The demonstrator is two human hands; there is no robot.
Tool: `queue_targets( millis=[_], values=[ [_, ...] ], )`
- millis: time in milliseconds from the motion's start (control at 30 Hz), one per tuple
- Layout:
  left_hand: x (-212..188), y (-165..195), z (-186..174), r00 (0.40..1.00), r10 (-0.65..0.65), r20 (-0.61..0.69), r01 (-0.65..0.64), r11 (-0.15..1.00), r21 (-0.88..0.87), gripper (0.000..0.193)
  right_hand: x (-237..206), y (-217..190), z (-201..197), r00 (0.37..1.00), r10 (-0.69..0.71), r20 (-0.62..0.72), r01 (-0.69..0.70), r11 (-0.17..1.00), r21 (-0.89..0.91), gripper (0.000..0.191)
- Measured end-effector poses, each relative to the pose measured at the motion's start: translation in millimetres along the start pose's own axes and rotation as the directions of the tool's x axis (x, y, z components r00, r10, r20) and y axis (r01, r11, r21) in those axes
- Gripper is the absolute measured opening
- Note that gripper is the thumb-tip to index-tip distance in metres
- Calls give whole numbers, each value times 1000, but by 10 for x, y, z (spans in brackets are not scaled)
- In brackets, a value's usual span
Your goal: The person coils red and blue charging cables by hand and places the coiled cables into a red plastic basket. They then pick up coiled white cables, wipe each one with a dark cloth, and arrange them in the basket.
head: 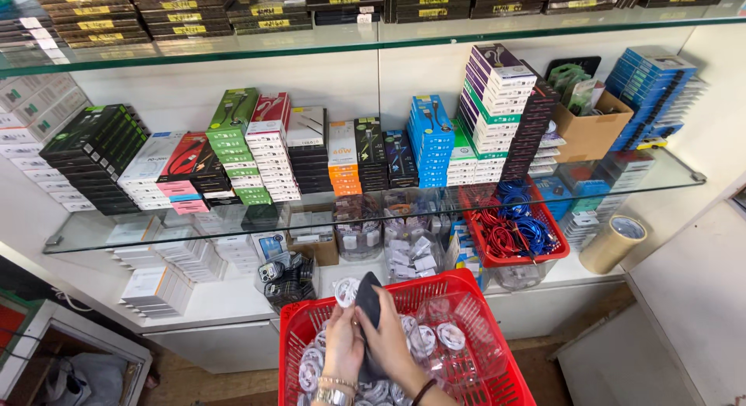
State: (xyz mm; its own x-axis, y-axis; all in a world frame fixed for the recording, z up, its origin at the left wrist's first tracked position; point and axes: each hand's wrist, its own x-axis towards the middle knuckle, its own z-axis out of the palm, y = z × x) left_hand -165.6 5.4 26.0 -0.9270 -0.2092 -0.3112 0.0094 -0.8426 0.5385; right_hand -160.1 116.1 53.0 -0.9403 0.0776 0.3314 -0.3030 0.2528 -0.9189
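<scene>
A red plastic basket (474,297) at the bottom centre holds several coiled white cables in clear bags (435,338). Over it, my left hand (342,345) and my right hand (392,340) both grip a dark, flat pouch-like object (368,306) that stands upright between them. A small round white cable coil (346,291) sits just above my left fingers, touching the dark object's left side. My left wrist carries a watch and bracelet; my right wrist has a dark band.
Glass shelves (373,212) carry stacks of boxed cables in many colours. A red tray (519,233) of red and blue cables, clear tubs of small packets, a cardboard box (587,130) and a tape roll (614,243) stand nearby. A white counter sits right.
</scene>
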Motion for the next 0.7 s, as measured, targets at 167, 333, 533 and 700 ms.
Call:
queue_targets(
  millis=[167,333,533,700],
  values=[
    [60,295,-151,992,26,-127,-27,1000,-9,29,-334,108,-5,973,222,61,-221,975,-20,60],
    [46,515,-172,999,19,29,-22,991,128,30,-529,217,-240,883,-224,412,402,815,-417,36],
    [-160,-120,93,895,-252,369,-28,793,609,49,-17,375,-947,953,87,291,-86,996,-16,60],
    [-157,-853,226,889,18,458,-443,297,846,70,363,758,-1784,778,369,509,-156,898,-412,57]
  ],
)
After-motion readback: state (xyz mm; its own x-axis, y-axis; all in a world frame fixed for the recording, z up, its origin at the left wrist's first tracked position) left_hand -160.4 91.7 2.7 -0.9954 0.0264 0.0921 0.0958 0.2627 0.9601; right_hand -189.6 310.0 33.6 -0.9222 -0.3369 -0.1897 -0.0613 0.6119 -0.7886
